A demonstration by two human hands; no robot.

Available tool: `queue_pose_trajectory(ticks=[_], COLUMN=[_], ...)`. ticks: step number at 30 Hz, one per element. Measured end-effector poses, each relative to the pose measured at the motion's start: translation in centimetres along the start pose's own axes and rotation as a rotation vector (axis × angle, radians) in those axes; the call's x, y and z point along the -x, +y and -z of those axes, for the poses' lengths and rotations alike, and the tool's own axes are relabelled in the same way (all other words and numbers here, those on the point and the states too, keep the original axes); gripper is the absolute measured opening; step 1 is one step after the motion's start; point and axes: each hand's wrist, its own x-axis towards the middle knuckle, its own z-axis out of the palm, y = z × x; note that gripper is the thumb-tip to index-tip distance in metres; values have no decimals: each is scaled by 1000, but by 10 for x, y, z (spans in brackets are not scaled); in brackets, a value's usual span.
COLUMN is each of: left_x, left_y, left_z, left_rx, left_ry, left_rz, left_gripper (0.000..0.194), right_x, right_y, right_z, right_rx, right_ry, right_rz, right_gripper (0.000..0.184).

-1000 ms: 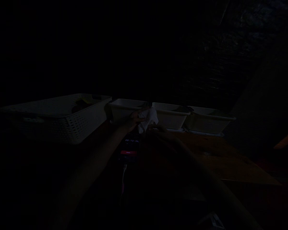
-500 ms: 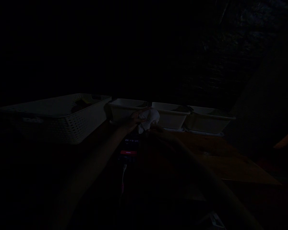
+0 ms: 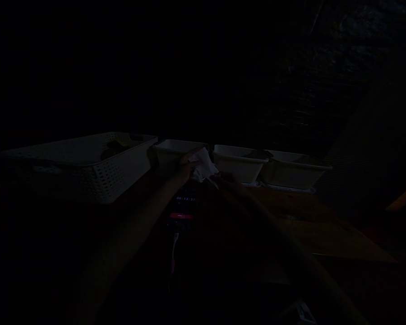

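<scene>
A thin, crumpled white cloth (image 3: 204, 164) is stretched between my hands, above the wooden table. My left hand (image 3: 186, 167) grips it from the left, its fingers partly behind the fabric. On the other side my right hand (image 3: 227, 179) pinches a lower corner of it. The scene is very dark, so the cloth's exact kind cannot be made out. Just below the hands lies a lit phone (image 3: 182, 208) showing a running timer and a red button.
A large white perforated basket (image 3: 122, 178) stands on the left with something yellowish inside. Three pale tubs, the left tub (image 3: 167, 155), middle tub (image 3: 240, 167) and right tub (image 3: 294, 175), line the table's (image 3: 301, 221) back. A white cable (image 3: 175, 243) runs from the phone.
The cloth has gone from a rounded bunch to a flatter, spread shape. My right hand has moved slightly right and up, drawing its corner out.
</scene>
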Motion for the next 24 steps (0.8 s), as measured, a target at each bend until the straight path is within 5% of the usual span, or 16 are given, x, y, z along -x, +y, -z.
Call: queue_pose_trajectory(ticks=[12,24], left_x=[-11,-14], left_y=[-8,-11], left_z=[15,27], left_rx=[-53,-89], left_ry=[151,184], left_rz=[-83,-92], left_gripper=[55,55], right_x=[13,21], right_y=[-19,-26], right_z=[-7,-4], right_rx=[-54,-49], right_ry=[110,24], right_rz=[-34,-90], right_gripper=[34,31])
